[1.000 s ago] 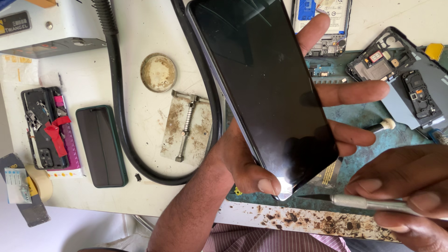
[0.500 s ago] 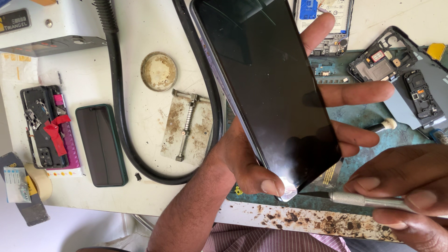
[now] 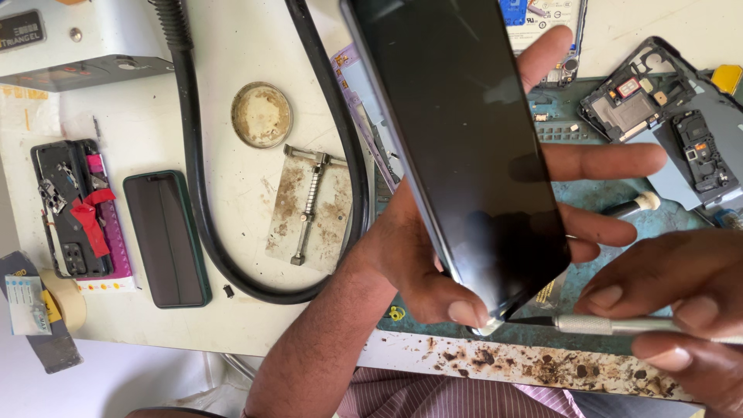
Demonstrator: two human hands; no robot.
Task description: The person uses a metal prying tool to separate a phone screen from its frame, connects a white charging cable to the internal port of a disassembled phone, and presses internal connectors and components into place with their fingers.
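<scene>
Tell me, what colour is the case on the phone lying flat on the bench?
Dark green, around a black screen: the phone shows plainly in the head view.

A single head-worn camera looks steeply down on the white worktable [image 3: 155, 325] from close above. The person's body sits at six o'clock, the forearm rising from that edge. The large black glass-fronted phone [image 3: 464, 147] is held very near the lens (it fills the centre towards twelve o'clock). The grey box-shaped machine [image 3: 70, 46] is cropped at ten o'clock.
</scene>
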